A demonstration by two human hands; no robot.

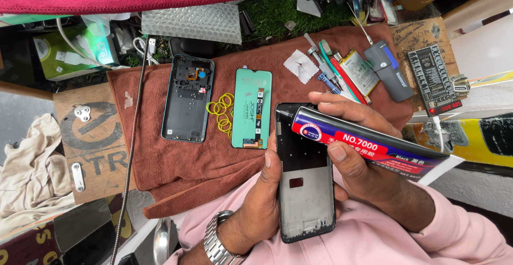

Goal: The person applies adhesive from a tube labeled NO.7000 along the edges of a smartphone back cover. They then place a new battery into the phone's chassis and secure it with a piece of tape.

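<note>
Item: black rectangular phone frame, held upright over the lap, its open inner face turned up toward the camera. The left hand wraps it from the left edge, thumb pressed flat on the rim, the other fingers hidden behind; a steel watch sits on that wrist. This grip keeps the frame steady and its edge channel exposed.

Item: long soft tube of black adhesive with a blue, red and white label. The right hand pinches it between thumb below and fingers curled over the top, the nozzle end lying at the frame's upper left corner. Whether the tip touches the rim cannot quite be made out.

Item: rust-brown towel, spread as a soft work mat on the bench. Lying on it, well apart from the hands:
- blue-edged grey phone back cover, inner side up;
- teal replacement screen panel with a flex ribbon, face down;
- loose yellow rubber bands, between cover and panel;
- white crumpled wipe;
- cluster of tweezers and thin hand tools, beside a flat phone battery.

Item: black test board with a red digit readout, off the towel at the far right.
</note>
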